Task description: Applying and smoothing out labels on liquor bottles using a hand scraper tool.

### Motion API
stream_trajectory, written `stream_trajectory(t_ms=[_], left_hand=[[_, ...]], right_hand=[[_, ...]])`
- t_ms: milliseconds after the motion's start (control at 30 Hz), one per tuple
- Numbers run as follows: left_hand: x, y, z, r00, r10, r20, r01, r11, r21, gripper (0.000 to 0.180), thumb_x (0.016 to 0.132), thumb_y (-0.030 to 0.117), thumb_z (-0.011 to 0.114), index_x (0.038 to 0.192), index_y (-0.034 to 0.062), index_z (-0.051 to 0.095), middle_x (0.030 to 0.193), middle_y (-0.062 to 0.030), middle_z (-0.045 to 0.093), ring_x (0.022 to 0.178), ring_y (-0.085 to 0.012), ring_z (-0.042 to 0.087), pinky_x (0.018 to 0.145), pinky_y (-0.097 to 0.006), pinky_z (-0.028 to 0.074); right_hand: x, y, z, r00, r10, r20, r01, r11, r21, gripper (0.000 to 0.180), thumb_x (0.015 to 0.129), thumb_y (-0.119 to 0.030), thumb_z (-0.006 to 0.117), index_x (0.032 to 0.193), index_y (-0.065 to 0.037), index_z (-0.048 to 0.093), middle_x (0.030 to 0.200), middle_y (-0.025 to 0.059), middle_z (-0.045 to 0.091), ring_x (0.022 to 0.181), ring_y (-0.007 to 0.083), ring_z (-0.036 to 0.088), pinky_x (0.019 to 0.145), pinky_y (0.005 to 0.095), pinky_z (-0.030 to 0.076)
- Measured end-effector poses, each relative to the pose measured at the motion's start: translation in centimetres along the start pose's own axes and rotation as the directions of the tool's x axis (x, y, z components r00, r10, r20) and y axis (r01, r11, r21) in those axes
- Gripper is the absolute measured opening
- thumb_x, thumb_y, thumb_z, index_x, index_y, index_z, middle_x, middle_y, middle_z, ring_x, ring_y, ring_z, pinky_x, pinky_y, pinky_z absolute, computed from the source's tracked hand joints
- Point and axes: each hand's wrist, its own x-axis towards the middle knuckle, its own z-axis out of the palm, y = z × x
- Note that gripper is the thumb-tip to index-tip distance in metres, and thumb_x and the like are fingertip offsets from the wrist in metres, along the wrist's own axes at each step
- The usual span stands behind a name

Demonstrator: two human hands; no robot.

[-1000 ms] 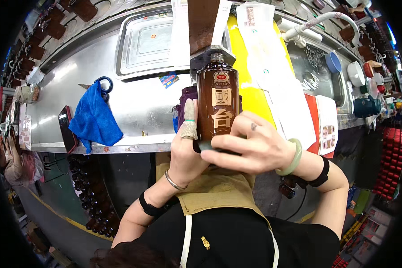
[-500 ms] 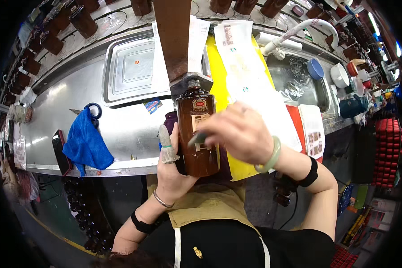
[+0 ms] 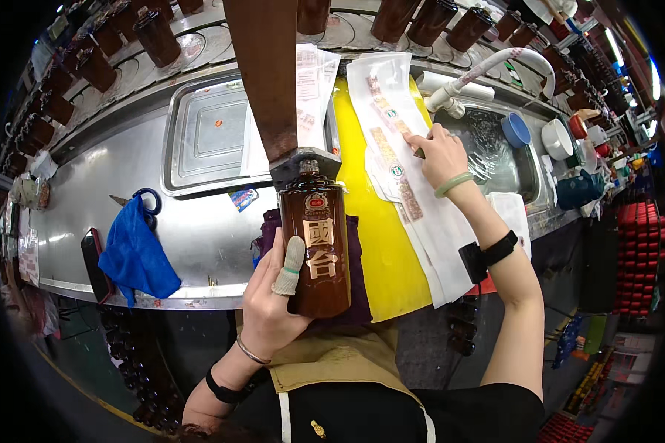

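Observation:
A brown glass bottle with a round emblem and large gold characters lies with its neck at the metal end of a brown post. My left hand is closed around its left side, the thumb in a knitted finger cover pressing on the front. Farther right, my right hand rests at a printed label strip on white backing paper, its index fingertip touching the strip. A small dark flat piece shows between its fingers, partly hidden. Under the bottle lies a dark purple cloth.
A yellow sheet lies under the papers. Left are a metal tray, a blue cloth, scissors and a phone. A sink with a tap is at right. Several brown bottles line the back.
My right hand has moved from the bottle's front to the label strip at the far right. Large gold characters now show on the bottle, where my hand covered it. My left hand still holds it.

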Motion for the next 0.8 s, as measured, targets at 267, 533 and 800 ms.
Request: stream_trajectory(t_ms=[267,533,800], left_hand=[[-0.1,-0.3,0.1,0.999,0.049,0.016,-0.05,0.998,0.038,0.107,0.066,0.012,0.094,0.158,-0.0034,0.041,0.147,-0.0337,0.055,0.122,-0.0464,0.065,0.103,-0.046,0.054],[-0.2,-0.1,-0.2,1.0,0.015,0.023,-0.014,1.0,-0.014,0.105,0.067,0.008,0.093,0.158,-0.0016,0.043,0.139,-0.0304,0.063,0.125,-0.0443,0.064,0.106,-0.046,0.052],[0.4,0.2,-2.9,0.979,-0.001,0.206,0.023,0.994,-0.106,0.116,0.065,0.038,0.098,0.158,-0.0027,0.041,0.16,-0.0321,0.042,0.135,-0.0452,0.055,0.113,-0.047,0.046]], right_hand=[[-1.8,4.9,-1.9,0.925,0.332,0.184,-0.377,0.86,0.343,0.044,0.087,-0.045,0.079,0.103,-0.003,0.078,0.112,0.0208,0.07,0.103,0.0368,0.07,0.094,0.0466,0.054],[-2.1,9.3,1.5,0.794,0.339,0.505,-0.601,0.564,0.567,0.042,0.089,-0.036,0.082,0.094,0.005,0.075,0.084,0.0107,0.077,0.074,0.0173,0.073,0.074,0.0314,0.056],[-2.7,9.0,-0.9,0.883,0.312,0.35,-0.459,0.421,0.783,0.027,0.095,-0.028,0.079,0.096,-0.002,0.074,0.085,-0.0013,0.07,0.07,0.0074,0.058,0.065,0.0268,0.048]])
